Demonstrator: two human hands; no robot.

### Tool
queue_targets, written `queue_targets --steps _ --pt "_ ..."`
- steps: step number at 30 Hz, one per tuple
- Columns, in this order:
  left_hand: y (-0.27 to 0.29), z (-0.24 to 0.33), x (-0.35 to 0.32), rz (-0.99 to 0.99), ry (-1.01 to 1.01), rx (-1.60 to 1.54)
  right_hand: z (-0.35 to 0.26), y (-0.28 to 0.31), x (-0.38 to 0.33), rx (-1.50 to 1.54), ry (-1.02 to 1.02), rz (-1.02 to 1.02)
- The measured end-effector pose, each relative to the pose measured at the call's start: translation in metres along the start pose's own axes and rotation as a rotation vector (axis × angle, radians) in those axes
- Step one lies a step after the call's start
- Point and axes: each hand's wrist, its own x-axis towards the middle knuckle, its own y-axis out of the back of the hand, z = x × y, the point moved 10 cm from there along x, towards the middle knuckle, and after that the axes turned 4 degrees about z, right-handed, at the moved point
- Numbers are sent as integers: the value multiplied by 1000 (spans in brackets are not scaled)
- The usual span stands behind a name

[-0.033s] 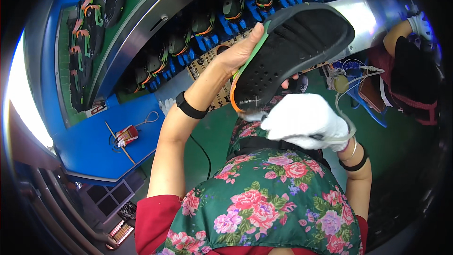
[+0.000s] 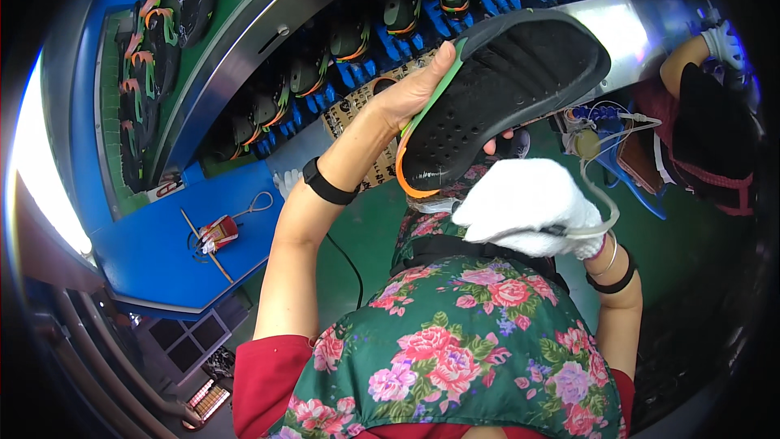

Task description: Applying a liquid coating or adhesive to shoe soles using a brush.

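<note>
My left hand (image 2: pixel 416 91) grips a black shoe sole (image 2: pixel 504 81) with a green and orange edge. Its thumb lies along the green edge, and fingertips show beyond the far side. The perforated heel end points down toward me. A white knit glove covers my right hand (image 2: pixel 524 205), which is closed just below the heel. From it a brush-like tool (image 2: pixel 431 205) reaches to the orange heel edge; the glove hides most of its handle, and whether it touches the edge I cannot tell. A clear hose (image 2: pixel 605 199) runs from the glove.
Shoe parts on blue holders (image 2: pixel 402 12) line the machine behind a metal rail (image 2: pixel 236 57). More shoe parts (image 2: pixel 154 49) lie on a green belt at left. A blue table (image 2: pixel 154 252) carries a red container (image 2: pixel 219 233). A co-worker's gloved hand (image 2: pixel 723 42) is at far right.
My right hand has shifted slightly, and the tool's tip sits a little lower, off the heel's face. The sole has barely moved in my left hand.
</note>
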Motion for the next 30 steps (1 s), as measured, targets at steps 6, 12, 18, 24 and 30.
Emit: queue_targets --steps 6,12,18,24,30 --pt "-1 -15 6 -67 101 -426 28 25 -5 41 -167 47" --pt "52 -51 -6 560 -71 -744 34 81 -25 34 -354 627" --pt "23 -62 -14 402 -188 -539 1 86 -1 -317 -142 470" --pt "23 -83 -32 367 -61 -235 -9 65 0 -473 -69 366" --pt "21 -74 -36 207 -213 -949 -18 46 -2 -505 11 405"
